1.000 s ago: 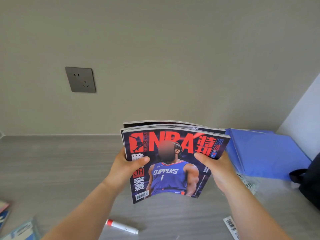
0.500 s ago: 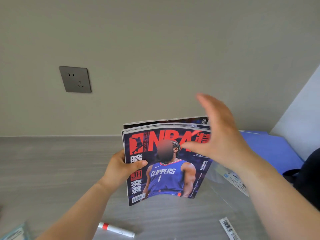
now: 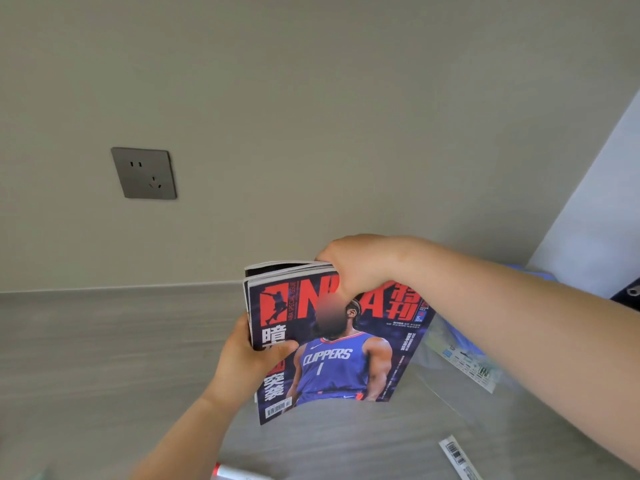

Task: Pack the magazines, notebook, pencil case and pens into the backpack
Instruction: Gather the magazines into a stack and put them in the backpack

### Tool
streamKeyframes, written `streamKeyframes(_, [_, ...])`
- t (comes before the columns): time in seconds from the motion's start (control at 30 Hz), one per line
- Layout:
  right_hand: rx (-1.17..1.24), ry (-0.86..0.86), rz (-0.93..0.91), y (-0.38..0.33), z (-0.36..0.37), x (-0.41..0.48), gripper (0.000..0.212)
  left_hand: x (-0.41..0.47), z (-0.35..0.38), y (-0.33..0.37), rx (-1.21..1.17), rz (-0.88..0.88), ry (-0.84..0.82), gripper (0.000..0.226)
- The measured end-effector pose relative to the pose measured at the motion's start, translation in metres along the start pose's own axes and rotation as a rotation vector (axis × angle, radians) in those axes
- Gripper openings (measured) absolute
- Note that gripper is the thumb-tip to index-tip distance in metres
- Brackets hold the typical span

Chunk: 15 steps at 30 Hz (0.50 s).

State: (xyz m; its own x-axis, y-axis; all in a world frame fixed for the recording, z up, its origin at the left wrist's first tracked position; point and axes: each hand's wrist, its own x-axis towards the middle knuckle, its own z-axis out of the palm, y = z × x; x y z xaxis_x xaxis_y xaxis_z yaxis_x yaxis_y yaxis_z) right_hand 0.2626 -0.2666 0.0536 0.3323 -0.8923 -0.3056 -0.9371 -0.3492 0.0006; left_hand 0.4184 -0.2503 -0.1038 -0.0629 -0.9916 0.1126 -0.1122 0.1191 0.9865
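Holding a stack of magazines [image 3: 332,341] upright at centre frame, on or just above the grey tabletop [image 3: 104,341]; cannot tell whether touching. Gripped on the spine side by the left hand [image 3: 249,358], fingers curled behind, thumb pressed across the cover. Clamped along the top edge by the right hand [image 3: 360,265], fingers curled over the pages, forearm crossing in from the right of the frame. Not yet in the backpack [image 3: 631,292], probably the dark shape at the far right edge, mostly out of view.

Likely to fan open or slide apart on the way across: glossy covers, several loose issues, gaps showing between them at the top. Could also knock the clear printed bag [image 3: 467,365] lying just right of the stack, or nudge the red-and-white pen [image 3: 232,474] at the bottom edge.

Reading on the front cover: "NBA" in large red letters, "NBA SPECIAL ISSUE" small and sideways, "CLIPPERS 1" on a blue jersey, white and red Chinese characters, a barcode at lower left.
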Motion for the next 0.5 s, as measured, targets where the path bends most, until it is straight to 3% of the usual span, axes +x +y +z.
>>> streamKeyframes(0.07, [-0.023, 0.022, -0.046, 0.000, 0.003, -0.004, 0.025, -0.007, -0.002, -0.003, 0.054, -0.012, -0.015, 0.044])
streamKeyframes(0.23, [-0.015, 0.092, -0.119, 0.002, 0.005, -0.030, 0.025, -0.023, -0.008, 0.010, 0.196, 0.049, -0.005, 0.046])
streamKeyframes(0.3, [0.064, 0.155, -0.104, 0.007, 0.000, -0.050, 0.017, -0.026, -0.009, 0.028, 0.212, 0.116, -0.014, 0.045])
streamKeyframes(0.4, [0.162, 0.255, -0.062, 0.016, -0.022, -0.085, 0.027, -0.025, -0.006, 0.063, 0.157, 0.234, -0.012, 0.047])
streamKeyframes(0.5, [0.202, 0.311, -0.002, 0.030, -0.055, -0.127, 0.023, -0.020, 0.005, 0.097, 0.130, 0.301, -0.117, 0.053])
